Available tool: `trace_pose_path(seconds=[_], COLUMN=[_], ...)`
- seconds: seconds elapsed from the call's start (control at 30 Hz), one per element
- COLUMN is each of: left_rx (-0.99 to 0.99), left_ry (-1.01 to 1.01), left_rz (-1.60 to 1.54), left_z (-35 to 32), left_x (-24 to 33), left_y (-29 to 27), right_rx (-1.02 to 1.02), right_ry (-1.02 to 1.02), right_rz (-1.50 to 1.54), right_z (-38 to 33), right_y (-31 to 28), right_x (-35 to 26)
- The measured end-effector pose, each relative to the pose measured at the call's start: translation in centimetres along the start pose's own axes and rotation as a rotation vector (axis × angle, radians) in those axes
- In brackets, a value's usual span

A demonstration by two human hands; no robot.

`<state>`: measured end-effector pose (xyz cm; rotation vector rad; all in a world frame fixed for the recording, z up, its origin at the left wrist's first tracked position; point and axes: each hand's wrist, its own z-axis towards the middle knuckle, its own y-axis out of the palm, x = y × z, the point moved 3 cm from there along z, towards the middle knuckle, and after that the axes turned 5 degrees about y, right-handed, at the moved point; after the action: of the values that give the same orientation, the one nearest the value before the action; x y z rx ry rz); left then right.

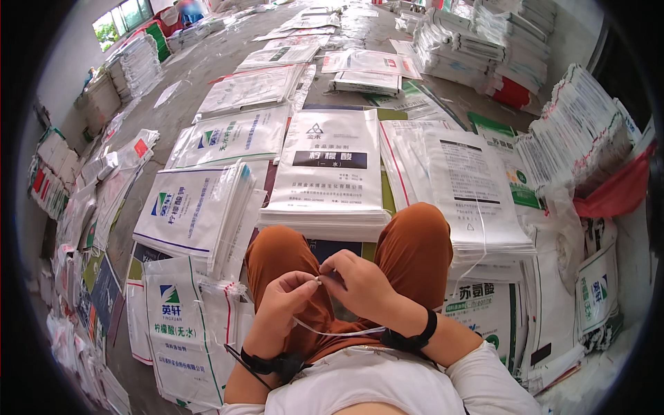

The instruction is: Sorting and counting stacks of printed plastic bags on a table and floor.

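Observation:
Above my lap, my left hand (285,296) and my right hand (361,282) meet, thumbs and fingertips pinched together. Between the fingertips shows a small pale bit, apparently part of a thin white string (339,333). That string sags from under my left hand across my lap toward my right wrist. Just past my knees lies a neat stack of flat white printed sacks (328,166). Both hands are apart from it. Left of my knees is another sack stack with blue print (190,211); a third stack (470,187) lies to the right.
A white sack with green print (176,332) lies beside my left arm. More flat stacks (256,86) run up the grey floor. Tall piles (463,48) stand at the back right, and bundled sacks (581,131) lean near the right wall. Loose sacks crowd the left side.

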<state>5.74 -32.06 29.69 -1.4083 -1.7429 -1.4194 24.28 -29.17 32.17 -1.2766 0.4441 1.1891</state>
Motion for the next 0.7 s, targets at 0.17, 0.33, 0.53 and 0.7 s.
trace_pose_path(seconds=[0.17,0.33,0.53,0.7], left_rx=[0.176,0.126,0.095,0.086], left_ry=[0.143,0.203,0.191,0.128], left_rz=[0.153,0.179,0.122,0.179], left_z=[-0.1,0.3,0.2,-0.1], left_x=[0.9,0.8,0.4,0.4], left_y=[2.4,2.0,1.9,1.5], right_rx=[0.059,0.038,0.049,0.058], right_ry=[-0.074,-0.037,-0.033,-0.021], right_rz=[-0.059,-0.048,-0.072,-0.044], right_z=[-0.1,0.4,0.3,0.2], right_y=[0.1,-0.5,-0.4,-0.6], right_x=[-0.5,-0.3,-0.4,-0.2])
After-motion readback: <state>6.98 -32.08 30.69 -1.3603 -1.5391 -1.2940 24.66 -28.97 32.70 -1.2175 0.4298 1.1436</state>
